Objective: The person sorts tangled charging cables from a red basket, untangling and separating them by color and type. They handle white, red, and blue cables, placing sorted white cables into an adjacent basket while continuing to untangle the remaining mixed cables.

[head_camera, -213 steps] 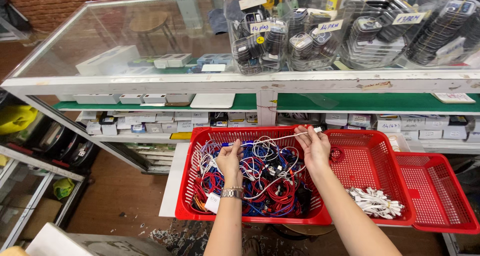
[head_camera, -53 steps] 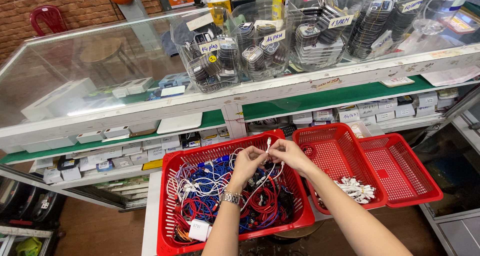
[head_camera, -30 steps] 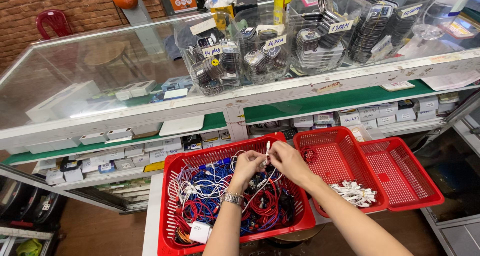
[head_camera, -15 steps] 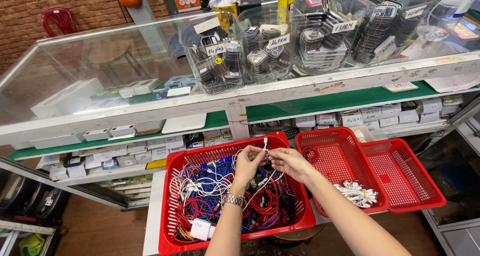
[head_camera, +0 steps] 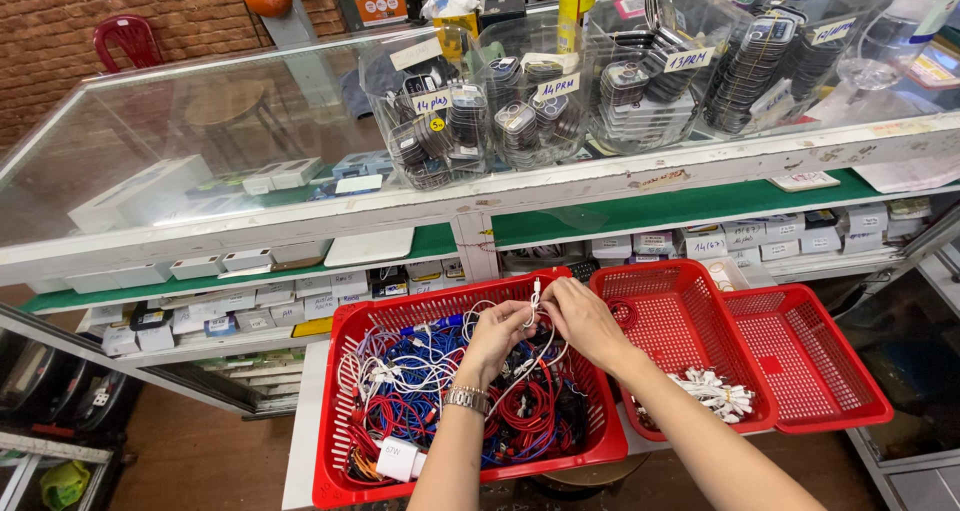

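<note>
both hands worked over the big red basket (head_camera: 345, 411) of tangled blue, red and white cables (head_camera: 440, 391). the left hand (head_camera: 497, 336), a metal watch on its wrist, and the right hand (head_camera: 580, 321) met above the heap, fingers pinched together on one thin white cable (head_camera: 535, 301), whose plug end stood up just above the knuckles. the rest of that cable ran down into the tangle, so the step in hand seemed to be freeing a single white lead from the pile. the next move would likely call for a slow lift while teasing the loops apart, since the wire looked caught among the red and blue ones. just to the right sat a second red basket (head_camera: 690, 301) holding a small bunch of white cables (head_camera: 715, 396), and touching it a third, shallower red tray (head_camera: 840, 371). behind stood a glass display case (head_camera: 200, 161).
</note>
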